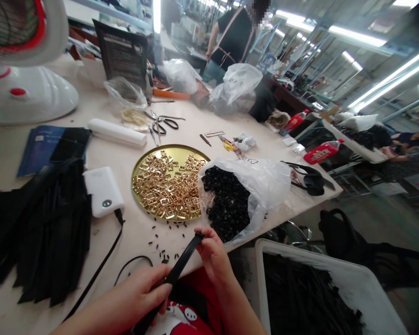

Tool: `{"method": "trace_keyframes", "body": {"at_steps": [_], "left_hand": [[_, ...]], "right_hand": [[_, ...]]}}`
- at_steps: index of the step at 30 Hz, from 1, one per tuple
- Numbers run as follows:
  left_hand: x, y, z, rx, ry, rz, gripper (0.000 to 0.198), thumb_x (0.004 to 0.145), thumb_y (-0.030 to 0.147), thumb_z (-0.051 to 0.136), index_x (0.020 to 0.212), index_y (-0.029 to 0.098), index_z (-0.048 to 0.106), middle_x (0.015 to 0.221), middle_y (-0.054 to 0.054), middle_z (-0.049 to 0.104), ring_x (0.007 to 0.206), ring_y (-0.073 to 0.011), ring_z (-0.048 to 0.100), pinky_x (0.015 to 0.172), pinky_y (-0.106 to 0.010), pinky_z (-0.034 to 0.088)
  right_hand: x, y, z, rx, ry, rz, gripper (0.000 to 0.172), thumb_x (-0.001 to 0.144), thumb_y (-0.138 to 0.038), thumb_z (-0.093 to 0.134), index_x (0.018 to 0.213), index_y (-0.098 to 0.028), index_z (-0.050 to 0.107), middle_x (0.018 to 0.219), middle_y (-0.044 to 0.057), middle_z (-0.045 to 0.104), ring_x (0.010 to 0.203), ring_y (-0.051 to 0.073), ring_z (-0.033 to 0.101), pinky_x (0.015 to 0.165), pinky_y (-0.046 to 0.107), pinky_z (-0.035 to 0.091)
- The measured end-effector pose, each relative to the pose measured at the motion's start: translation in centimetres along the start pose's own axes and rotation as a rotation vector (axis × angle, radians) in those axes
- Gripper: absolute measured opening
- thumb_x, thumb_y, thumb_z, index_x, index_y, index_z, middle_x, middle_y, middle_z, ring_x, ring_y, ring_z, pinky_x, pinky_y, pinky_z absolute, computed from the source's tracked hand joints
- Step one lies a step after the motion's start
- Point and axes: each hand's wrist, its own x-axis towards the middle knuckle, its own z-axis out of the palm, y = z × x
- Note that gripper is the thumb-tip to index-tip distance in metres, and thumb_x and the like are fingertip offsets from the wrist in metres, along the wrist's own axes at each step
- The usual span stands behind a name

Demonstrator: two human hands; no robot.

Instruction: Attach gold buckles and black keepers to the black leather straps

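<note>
A black strap (184,260) runs diagonally between my two hands. My left hand (149,286) is closed around its lower part, thumb on top. At the strap's upper end, the fingers of my right hand (209,244) pinch the tip, where a small black piece shows. Just beyond lies a round gold tray (136,201) of gold metal buckles (167,197). An open clear plastic bag (270,186) of small black parts (226,200) stands beside the tray, close to my right hand. Several tiny black bits (163,256) are scattered on the table near my hands.
Black straps (56,232) are piled at left beside a white power bank (104,190) with a cable. Scissors (163,123), a white roll (116,132) and a heater (24,88) lie farther back. A white bin (369,279) of black straps stands at lower right. A person (230,39) stands behind.
</note>
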Motion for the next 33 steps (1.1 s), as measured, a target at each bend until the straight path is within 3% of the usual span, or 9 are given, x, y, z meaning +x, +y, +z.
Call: {"method": "trace_keyframes", "body": {"at_steps": [4,6,11,17,23,29,33], "left_hand": [[-0.2,-0.8,-0.9,-0.014,0.057,0.060,0.042,0.077,0.033,0.049,0.117,0.021,0.042,0.074,0.003,0.059,0.065,-0.0143,0.055,0.056,-0.021,0.043],[-0.2,-1.2,-1.7,0.033,0.126,0.077,0.046,0.078,0.033,0.046,0.121,0.021,0.038,0.072,0.004,0.059,0.063,-0.0138,0.054,0.057,-0.021,0.042],[0.3,-0.3,-3.7,0.269,0.214,0.058,0.025,0.081,0.033,0.037,0.090,0.022,0.057,0.061,0.004,0.059,0.054,-0.0135,0.054,0.055,-0.023,0.040],[1.3,0.9,-3.7,0.433,0.364,0.150,0.027,0.080,0.039,0.039,0.067,0.021,0.053,0.055,0.003,0.056,0.053,-0.0147,0.051,0.052,-0.023,0.035],[1.3,-0.5,-3.4,0.241,0.245,0.148,0.022,0.080,0.037,0.039,0.073,0.020,0.052,0.058,0.004,0.054,0.052,-0.0134,0.052,0.051,-0.022,0.039],[1.2,-0.2,-4.0,0.250,0.341,0.217,0.023,0.081,0.037,0.039,0.076,0.021,0.055,0.055,0.006,0.048,0.044,-0.0109,0.042,0.042,-0.020,0.035],[1.6,-0.3,-4.8,0.213,0.360,0.247,0.025,0.078,0.040,0.045,0.082,0.020,0.061,0.062,0.002,0.057,0.049,-0.0124,0.048,0.043,-0.020,0.037]], "right_hand": [[-0.4,-0.2,-0.1,-0.154,-0.002,-0.053,0.016,0.066,-0.015,0.060,0.081,-0.020,0.060,0.077,-0.002,0.061,0.066,0.011,0.053,0.066,0.024,0.043],[-0.7,-0.6,0.1,-0.281,-0.040,-0.092,0.015,0.070,-0.021,0.062,0.086,-0.020,0.061,0.071,-0.003,0.059,0.064,0.010,0.052,0.063,0.022,0.041],[-1.0,-1.7,1.9,-0.408,-0.172,-0.120,0.020,0.067,-0.029,0.068,0.083,-0.019,0.063,0.065,-0.004,0.057,0.059,0.010,0.049,0.058,0.022,0.039],[-1.1,-0.7,3.6,-0.332,-0.249,-0.037,0.023,0.063,-0.028,0.072,0.081,-0.017,0.063,0.054,-0.005,0.056,0.051,0.008,0.047,0.055,0.021,0.036],[-0.7,0.5,3.6,-0.113,-0.222,0.065,0.025,0.056,-0.026,0.076,0.075,-0.016,0.064,0.061,-0.004,0.058,0.048,0.006,0.046,0.052,0.020,0.035],[-0.1,1.5,5.5,-0.166,-0.223,-0.008,0.027,0.055,-0.028,0.077,0.075,-0.015,0.065,0.064,-0.002,0.060,0.052,0.008,0.048,0.054,0.022,0.038],[0.4,1.9,6.3,-0.287,-0.309,-0.088,0.027,0.058,-0.031,0.074,0.079,-0.016,0.064,0.068,-0.001,0.062,0.061,0.012,0.054,0.063,0.026,0.043]]}}
